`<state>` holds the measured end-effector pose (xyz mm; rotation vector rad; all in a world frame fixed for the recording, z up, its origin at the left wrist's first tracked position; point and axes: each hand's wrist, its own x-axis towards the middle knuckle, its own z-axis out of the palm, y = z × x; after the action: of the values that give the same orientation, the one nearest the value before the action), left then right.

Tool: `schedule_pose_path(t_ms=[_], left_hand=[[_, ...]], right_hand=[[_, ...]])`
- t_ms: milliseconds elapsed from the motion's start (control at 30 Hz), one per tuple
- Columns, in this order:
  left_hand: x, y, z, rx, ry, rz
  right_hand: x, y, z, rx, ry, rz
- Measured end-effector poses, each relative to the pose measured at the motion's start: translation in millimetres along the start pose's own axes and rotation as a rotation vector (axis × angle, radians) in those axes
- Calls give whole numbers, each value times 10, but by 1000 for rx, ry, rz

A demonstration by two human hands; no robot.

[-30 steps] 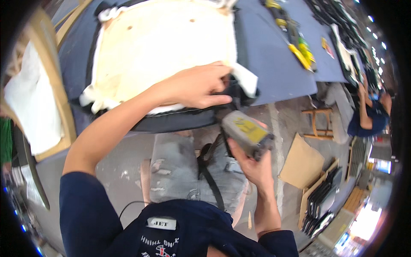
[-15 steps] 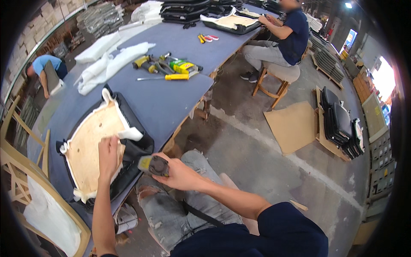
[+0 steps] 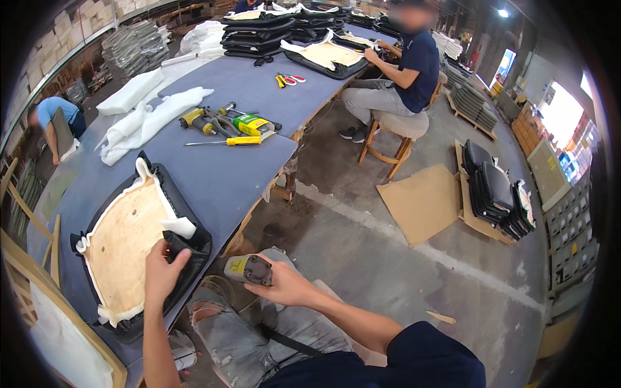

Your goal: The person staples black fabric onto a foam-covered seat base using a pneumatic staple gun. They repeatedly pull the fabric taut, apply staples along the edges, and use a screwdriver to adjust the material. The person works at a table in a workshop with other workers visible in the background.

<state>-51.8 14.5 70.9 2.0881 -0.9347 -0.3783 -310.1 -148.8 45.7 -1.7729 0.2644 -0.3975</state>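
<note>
On the blue-grey table lies a seat cushion turned upside down, its pale wooden board (image 3: pixel 123 249) facing up. White padding (image 3: pixel 180 226) and a black leather-like cover (image 3: pixel 189 249) wrap round its rim. At the board's near right edge, my left hand (image 3: pixel 163 271) has a fold of the black cover between thumb and fingers. My right hand (image 3: pixel 284 282) grips a grey staple gun (image 3: pixel 249 269) with a yellow label. The gun is held above my knees, just off the table edge and apart from the cushion; its nose is hard to make out.
Beyond the cushion lie a yellow-handled screwdriver (image 3: pixel 242 141), several hand tools, scissors (image 3: pixel 294 79) and white batting (image 3: pixel 155 123). A co-worker (image 3: pixel 414 71) sits at the far table edge; another person (image 3: pixel 58 123) bends at left. Wooden chair frames (image 3: pixel 58 310) stand near left.
My left hand has shifted from the board to the black cover, which is now folded up toward the board's edge. The staple gun is still in my right hand. The whole view has turned slightly.
</note>
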Motion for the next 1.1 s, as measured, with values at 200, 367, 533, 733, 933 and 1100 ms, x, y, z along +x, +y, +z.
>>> schedule_pose_path(t_ms=[200,367,533,733,933,1100], left_hand=[[-188,-62,-268,363,50,57],[-56,11,83,295,123,122],[339,-177,-94,402,-44,383],[615,-558,-137,107,-202,575],[662,-599,-134,-8,-298,577],[621,-534,-180,-45,-326,565]], right_hand=[[26,91,-4,-18,1,107],[129,103,109,91,19,130],[96,-153,106,32,72,198],[256,-212,213,-25,53,257],[429,-137,259,-126,-16,251],[541,-111,337,-133,-91,200]])
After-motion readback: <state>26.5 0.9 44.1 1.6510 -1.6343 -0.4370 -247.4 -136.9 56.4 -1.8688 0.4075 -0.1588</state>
